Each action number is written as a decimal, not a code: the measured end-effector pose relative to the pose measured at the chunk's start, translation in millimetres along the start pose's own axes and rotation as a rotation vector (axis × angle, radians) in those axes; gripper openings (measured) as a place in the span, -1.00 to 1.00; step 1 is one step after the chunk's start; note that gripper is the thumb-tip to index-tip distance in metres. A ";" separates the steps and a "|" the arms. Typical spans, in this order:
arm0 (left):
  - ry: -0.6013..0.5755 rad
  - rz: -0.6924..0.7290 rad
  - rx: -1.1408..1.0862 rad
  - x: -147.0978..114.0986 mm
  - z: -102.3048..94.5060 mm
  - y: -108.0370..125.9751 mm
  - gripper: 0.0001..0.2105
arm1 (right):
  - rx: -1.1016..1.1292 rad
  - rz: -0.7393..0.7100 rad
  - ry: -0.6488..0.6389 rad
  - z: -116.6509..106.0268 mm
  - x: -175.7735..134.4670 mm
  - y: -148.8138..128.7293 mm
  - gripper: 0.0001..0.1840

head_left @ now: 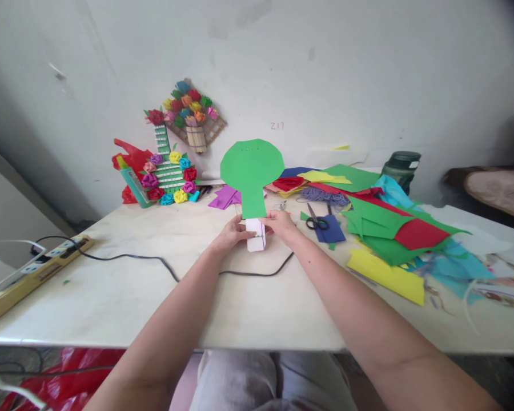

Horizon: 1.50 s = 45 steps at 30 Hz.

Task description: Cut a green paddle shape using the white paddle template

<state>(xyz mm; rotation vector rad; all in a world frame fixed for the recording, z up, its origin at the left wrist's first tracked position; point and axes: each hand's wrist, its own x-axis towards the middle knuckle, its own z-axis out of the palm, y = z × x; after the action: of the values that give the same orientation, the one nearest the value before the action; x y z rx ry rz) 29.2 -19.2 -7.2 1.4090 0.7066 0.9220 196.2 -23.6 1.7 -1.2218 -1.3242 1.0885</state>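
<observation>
A green paper shape (252,165), with a broad rounded top and a straight stem, is held up midway between the left and right edges of the table (128,308). Below the stem is a white piece (256,244): the left hand (232,234) pinches its left side, thumb across the front, and the right hand (281,224) pinches its right edge close to the stem. Scissors (317,222) lie partly on a blue piece (330,229) towards the right edge; a glue bottle (136,185) stands tilted near the far left corner, and a power strip (47,268) lies along the left edge.
</observation>
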 end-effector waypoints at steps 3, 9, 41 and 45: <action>-0.005 0.001 0.003 -0.6 0.3 0.1 -0.39 | 0.011 0.001 0.008 -0.3 -0.3 -0.7 -0.82; -0.032 -0.001 0.026 1.0 -1.9 -2.0 -0.35 | 0.017 -0.001 0.024 -1.0 -2.0 -3.0 -0.80; -0.046 -0.009 0.023 -0.3 -0.3 0.4 -0.37 | 0.029 -0.006 0.053 -0.3 -0.9 -1.7 -0.82; -0.037 -0.012 0.027 -0.3 0.4 0.7 -0.36 | 0.029 -0.008 0.052 0.0 -0.4 -0.7 -0.82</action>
<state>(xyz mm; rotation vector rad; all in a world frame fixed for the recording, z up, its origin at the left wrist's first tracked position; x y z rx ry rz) 29.3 -19.8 -6.5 1.4406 0.7020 0.8780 196.1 -24.1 2.3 -1.2146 -1.2684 1.0596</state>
